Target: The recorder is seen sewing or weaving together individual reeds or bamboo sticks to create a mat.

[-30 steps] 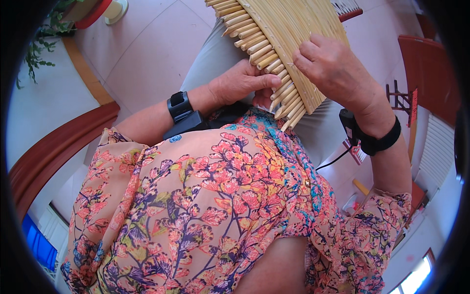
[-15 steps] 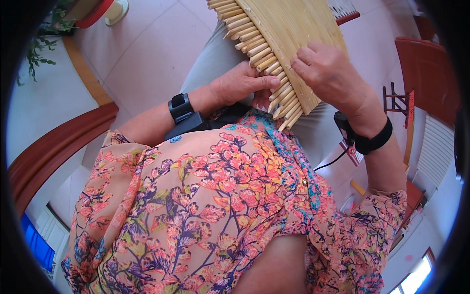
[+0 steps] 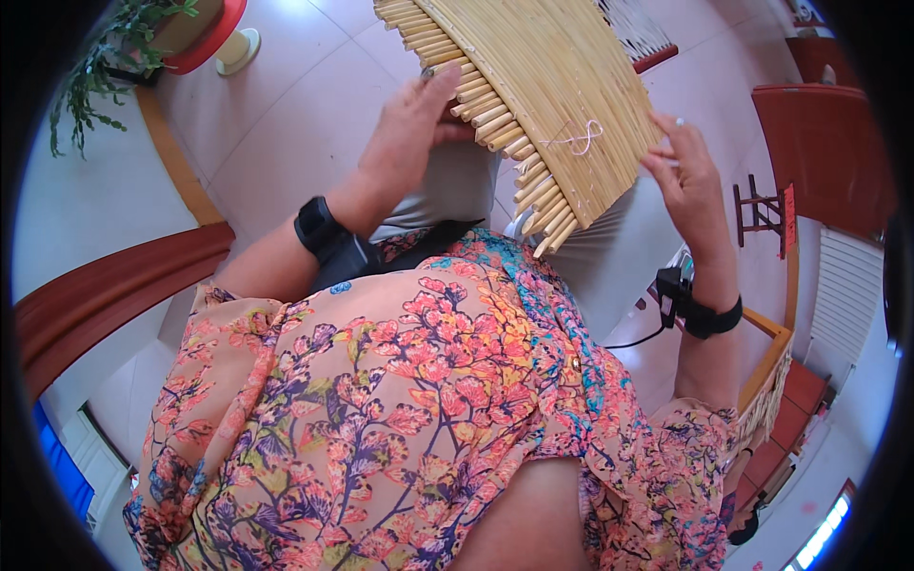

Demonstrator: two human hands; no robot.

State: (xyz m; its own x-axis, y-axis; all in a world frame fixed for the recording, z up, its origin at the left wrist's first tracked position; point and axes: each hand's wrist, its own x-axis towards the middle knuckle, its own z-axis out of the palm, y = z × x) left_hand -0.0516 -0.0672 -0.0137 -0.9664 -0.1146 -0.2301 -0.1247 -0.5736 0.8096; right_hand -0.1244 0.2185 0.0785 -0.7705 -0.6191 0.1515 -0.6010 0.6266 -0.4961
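A mat of pale straw-coloured stalks (image 3: 543,67) lies over my legs, its stalks set side by side. Along its left edge sticks out a row of loose stalk ends (image 3: 490,119), uneven in length. White thread (image 3: 583,140) makes a slack loop on its top face. My left hand (image 3: 405,138) is at the row of stalk ends, thumb above and fingers partly under it; motion smears it a little. At the right edge of the mat is my right hand (image 3: 681,167), fingers bent and drawn together. Whatever sits between its fingertips is too small to make out.
A small dark folding stool (image 3: 760,214) and a red-brown panel (image 3: 824,152) stand at the right. A wood-framed seat (image 3: 766,357) is beside my right forearm. At the far left are a potted plant (image 3: 119,71) and a curved red-brown edge (image 3: 105,300).
My left hand has moved up and left along the stalk ends. My right hand has left the mat's top face for its right edge. The mat has shifted slightly left, and the thread loop shows.
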